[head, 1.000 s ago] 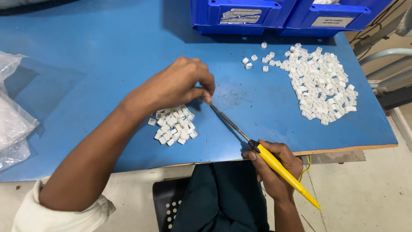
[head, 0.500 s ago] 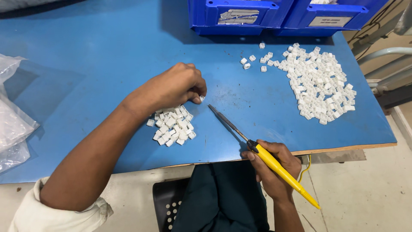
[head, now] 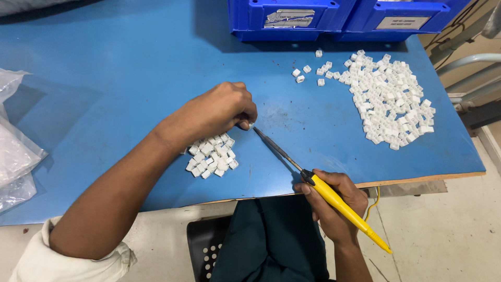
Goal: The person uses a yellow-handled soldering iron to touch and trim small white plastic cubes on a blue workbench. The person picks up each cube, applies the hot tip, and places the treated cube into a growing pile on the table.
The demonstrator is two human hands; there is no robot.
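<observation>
- A small white plastic block (head: 251,125) sits pinched at the fingertips of the left hand (head: 222,109), low over the blue tabletop (head: 104,94), with the dark metal tip of a yellow-handled pointed tool (head: 313,183) set right against it.
- Half a second ago the tool tip lay apart from the left hand; now it meets the piece, and the hand has drawn slightly towards the table's near edge.
- The piece looks like a tiny pale cube, mostly hidden by the fingers, which curl closed around it.
- The right hand (head: 334,201) wraps the tool's yellow grip at the table's front edge, fingers closed tight on the handle, the shaft slanting up and left.
- Just below the left hand lies a small heap of white plastic blocks (head: 211,154).
- Well apart, at the right of the table, spreads a large scatter of the same white pieces (head: 389,99).
- Two blue plastic bins (head: 334,18) stand along the far edge.
- Clear plastic bags (head: 15,151) lie at the left edge.
</observation>
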